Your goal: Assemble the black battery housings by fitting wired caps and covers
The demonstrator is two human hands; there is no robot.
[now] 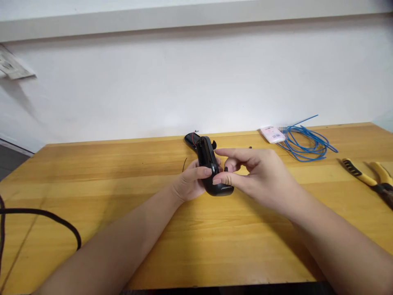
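Observation:
A black handheld device (217,189) with a rounded near end is held tilted above the table. Along its upper face runs a long open hollow with ridges or a coil at the far end. My left hand (195,180) wraps around it from the left, thumb pressed on top. From the right, my right hand (254,168) grips its side, thumb on the near part and index finger stretched by the far edge. A small black piece (226,169) shows by the curled fingers; whether it is attached cannot be seen. Behind lies a black casing part (190,140) with a thin red wire.
On the wooden table (147,164), a coil of blue cable (310,143) and a small white-pink packet (272,134) lie at the back right. Yellow-and-black pliers (368,178) rest at the right. A black cable (46,212) loops at the left. A white wall stands behind.

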